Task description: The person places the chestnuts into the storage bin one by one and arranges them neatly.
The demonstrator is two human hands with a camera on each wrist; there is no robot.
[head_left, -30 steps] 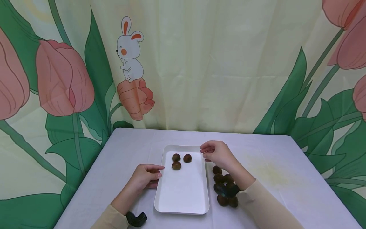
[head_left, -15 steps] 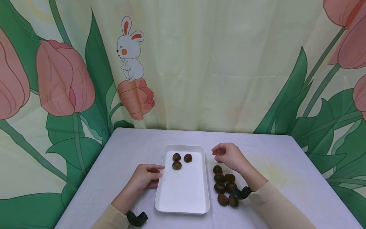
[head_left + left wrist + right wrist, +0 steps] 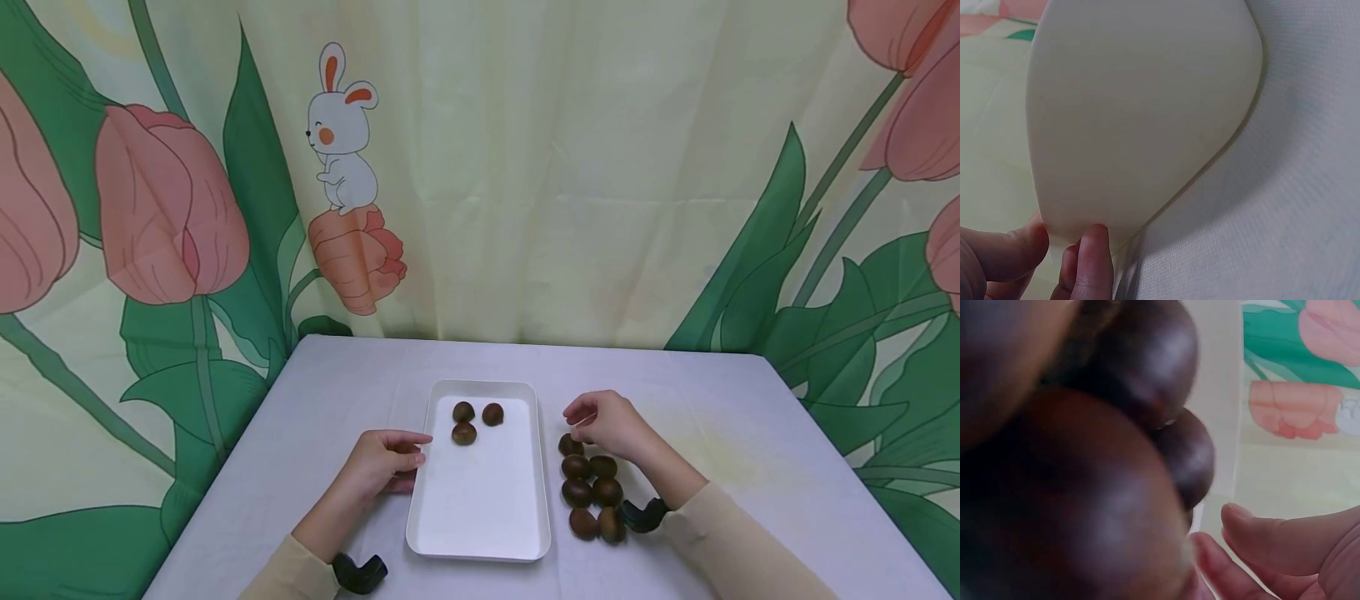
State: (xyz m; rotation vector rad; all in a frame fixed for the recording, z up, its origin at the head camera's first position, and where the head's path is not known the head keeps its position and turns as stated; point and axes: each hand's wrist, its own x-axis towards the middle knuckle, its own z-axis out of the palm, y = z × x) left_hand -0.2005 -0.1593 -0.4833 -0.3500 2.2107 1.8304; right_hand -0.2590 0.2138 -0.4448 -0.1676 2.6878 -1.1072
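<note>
A white rectangular tray (image 3: 480,512) lies on the table with three brown chestnuts (image 3: 463,433) near its far end. My left hand (image 3: 375,462) rests against the tray's left side, thumb and fingertips touching the side wall, as the left wrist view also shows. To the right of the tray, several more chestnuts (image 3: 577,492) lie in a close group. Over the farthest of these, a single chestnut (image 3: 571,445), my right hand (image 3: 611,427) hovers with fingers bent loosely downward, its thumb overlapping the nut. In the right wrist view, nothing shows between thumb and fingers.
A white cloth covers the table (image 3: 720,433). Behind its far edge hangs a curtain (image 3: 562,208) printed with tulips and a rabbit. Black wrist straps (image 3: 360,575) sit by both sleeves; the right one is close beside the nearest chestnuts.
My right hand has moved from the tray's far right corner to the right, then down toward the farthest chestnut of the group. The left hand and tray have stayed in place.
</note>
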